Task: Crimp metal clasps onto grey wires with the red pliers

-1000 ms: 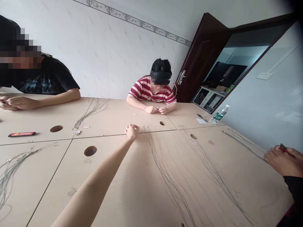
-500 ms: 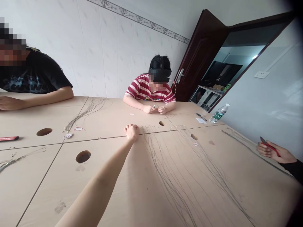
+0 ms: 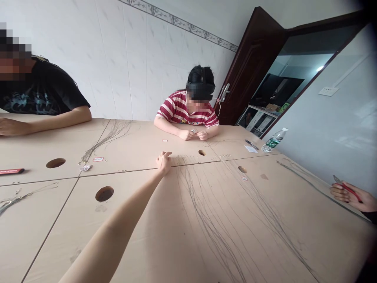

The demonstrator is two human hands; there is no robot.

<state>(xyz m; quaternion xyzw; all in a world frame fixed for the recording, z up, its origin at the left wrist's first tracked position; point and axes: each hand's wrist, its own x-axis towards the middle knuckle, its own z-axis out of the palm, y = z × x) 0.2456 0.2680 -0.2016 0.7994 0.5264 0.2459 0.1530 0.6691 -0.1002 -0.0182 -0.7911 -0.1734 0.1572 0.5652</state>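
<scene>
My left hand is at the end of my stretched bare forearm, near the seam in the middle of the table. Its fingers look curled together; what they hold, if anything, is too small to make out. Just right of it lie the small pale tips of a row of thin wires. The long grey wires run from there towards me. A second bundle of thin wires lies further right. My right hand is not in view.
Across the table a person in a striped shirt holds something small. At right, another person's hand grips red-handled pliers. A water bottle, round holes, a small label and another wire bundle are on the table.
My left hand has shifted slightly left, and its fingers have changed pose, one now pointing right. The other person's hand with the pliers has moved right and a little down.
</scene>
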